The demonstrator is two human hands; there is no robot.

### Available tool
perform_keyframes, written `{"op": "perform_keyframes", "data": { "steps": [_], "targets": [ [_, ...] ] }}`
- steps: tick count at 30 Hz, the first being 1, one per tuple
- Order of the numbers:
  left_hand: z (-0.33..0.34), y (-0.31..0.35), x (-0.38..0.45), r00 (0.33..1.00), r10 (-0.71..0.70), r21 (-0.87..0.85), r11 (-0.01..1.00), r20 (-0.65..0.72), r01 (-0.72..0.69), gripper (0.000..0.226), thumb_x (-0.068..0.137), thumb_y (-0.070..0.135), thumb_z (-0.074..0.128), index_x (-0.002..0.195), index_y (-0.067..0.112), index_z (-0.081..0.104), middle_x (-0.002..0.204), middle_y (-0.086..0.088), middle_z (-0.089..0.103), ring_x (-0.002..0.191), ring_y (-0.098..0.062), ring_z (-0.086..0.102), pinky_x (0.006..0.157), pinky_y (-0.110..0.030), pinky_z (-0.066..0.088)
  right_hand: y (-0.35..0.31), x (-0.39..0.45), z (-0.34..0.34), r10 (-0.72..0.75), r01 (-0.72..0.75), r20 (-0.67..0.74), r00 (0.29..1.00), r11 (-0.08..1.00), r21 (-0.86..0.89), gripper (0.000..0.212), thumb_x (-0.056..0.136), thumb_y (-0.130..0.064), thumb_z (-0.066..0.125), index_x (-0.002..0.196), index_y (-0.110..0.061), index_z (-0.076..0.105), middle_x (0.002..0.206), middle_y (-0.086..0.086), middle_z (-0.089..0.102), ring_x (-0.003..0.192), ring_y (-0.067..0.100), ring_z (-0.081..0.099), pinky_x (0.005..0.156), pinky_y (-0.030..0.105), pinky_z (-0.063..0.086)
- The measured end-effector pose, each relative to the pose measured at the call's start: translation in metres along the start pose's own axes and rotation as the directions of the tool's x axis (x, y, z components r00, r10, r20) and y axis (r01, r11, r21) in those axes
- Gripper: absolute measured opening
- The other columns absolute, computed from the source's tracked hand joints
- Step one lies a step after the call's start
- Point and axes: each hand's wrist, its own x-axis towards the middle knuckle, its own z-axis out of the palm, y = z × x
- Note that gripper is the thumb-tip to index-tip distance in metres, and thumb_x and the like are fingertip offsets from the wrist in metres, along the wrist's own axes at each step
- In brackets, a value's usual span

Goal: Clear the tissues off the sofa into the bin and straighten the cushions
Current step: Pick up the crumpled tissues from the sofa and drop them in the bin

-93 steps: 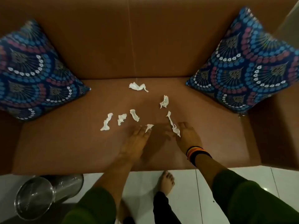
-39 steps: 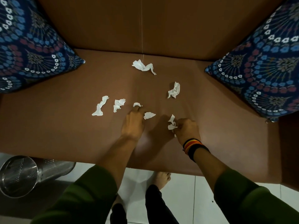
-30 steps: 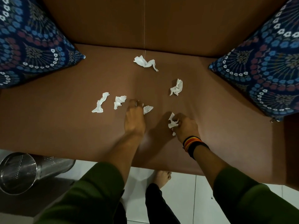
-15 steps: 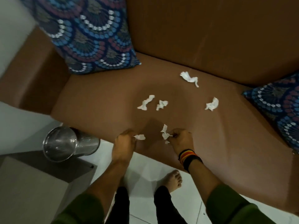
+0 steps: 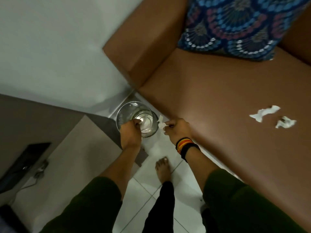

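Observation:
A shiny metal bin (image 5: 127, 113) stands on the floor at the sofa's left front corner. My left hand (image 5: 131, 132) hovers over its mouth, fingers curled around a small tissue bit that barely shows. My right hand (image 5: 176, 130), with a striped wristband, pinches a crumpled white tissue (image 5: 161, 123) just right of the bin's rim. Two more tissues (image 5: 264, 113) (image 5: 285, 124) lie on the brown sofa seat (image 5: 210, 98). A blue patterned cushion (image 5: 235, 24) leans in the sofa's left corner.
A grey low cabinet (image 5: 70, 157) sits left of the bin, with a dark device and cable on it. The sofa armrest (image 5: 143, 42) rises behind the bin. My bare foot (image 5: 162, 170) stands on the white tiled floor.
Both hands lifted tissues off the seat and carried them left to the bin. The view swung left, so the right cushion and the farther tissues are out of sight.

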Motion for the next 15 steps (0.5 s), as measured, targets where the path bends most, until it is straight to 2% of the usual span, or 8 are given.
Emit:
{"op": "perform_keyframes", "data": {
  "steps": [2,6,9,11,13,15],
  "targets": [
    [-0.002,-0.027,0.029,0.999,-0.05,-0.002,0.999,-0.012,0.05,0.028,0.102,0.01,0.053,0.114,0.011,0.079,0.112,-0.021,0.077,0.104,-0.037,0.073,0.096,-0.045,0.059,-0.009,0.019,0.042,0.022,-0.019,0.041,0.999,0.998,-0.055,0.022,0.086,-0.003,0.072,0.107,-0.006,0.078,0.105,0.013,0.078,0.096,0.028,0.074,0.096,0.04,0.058],
    [0.009,-0.07,0.072,0.997,-0.074,0.006,0.997,0.025,0.073,0.024,0.102,0.009,0.056,0.116,0.006,0.076,0.113,-0.023,0.076,0.106,-0.037,0.073,0.097,-0.044,0.059,-0.009,0.058,0.103,0.066,-0.058,0.064,0.996,0.991,-0.122,0.023,0.087,-0.003,0.068,0.107,-0.007,0.078,0.112,0.015,0.075,0.104,0.031,0.071,0.101,0.04,0.055],
    [0.023,-0.095,0.093,0.994,-0.061,-0.025,0.998,0.094,0.064,0.025,0.102,0.012,0.057,0.121,0.008,0.073,0.119,-0.021,0.074,0.114,-0.037,0.07,0.1,-0.048,0.058,-0.005,0.08,0.131,0.069,-0.041,0.13,0.989,0.978,-0.203,0.041,0.09,-0.001,0.059,0.128,-0.013,0.068,0.129,0.016,0.066,0.119,0.035,0.063,0.107,0.041,0.051],
    [0.028,-0.107,0.098,0.988,-0.012,0.008,1.0,0.155,0.011,0.032,0.104,0.017,0.054,0.134,0.014,0.066,0.126,-0.019,0.071,0.12,-0.036,0.068,0.102,-0.049,0.057,-0.003,0.085,0.14,0.017,0.044,0.197,0.98,0.953,-0.301,0.055,0.091,-0.001,0.054,0.143,-0.019,0.054,0.138,0.017,0.06,0.125,0.037,0.058,0.107,0.044,0.05],
    [0.029,-0.112,0.097,0.975,0.04,0.026,0.999,0.217,-0.046,0.043,0.106,0.018,0.05,0.148,0.022,0.052,0.136,-0.018,0.066,0.125,-0.036,0.064,0.105,-0.052,0.054,-0.002,0.081,0.138,-0.084,0.171,0.232,0.969,0.907,-0.384,0.058,0.093,-0.002,0.054,0.148,-0.021,0.048,0.143,0.015,0.058,0.127,0.037,0.057,0.107,0.047,0.05],
    [0.026,-0.109,0.09,0.961,0.101,0.082,0.989,0.258,-0.126,0.054,0.106,0.019,0.048,0.158,0.026,0.036,0.153,-0.017,0.05,0.139,-0.037,0.052,0.113,-0.054,0.047,-0.001,0.067,0.127,-0.208,0.306,0.248,0.946,0.826,-0.474,0.059,0.094,-0.006,0.055,0.15,-0.021,0.042,0.15,0.012,0.051,0.132,0.034,0.054,0.108,0.047,0.05]
  ]
}}
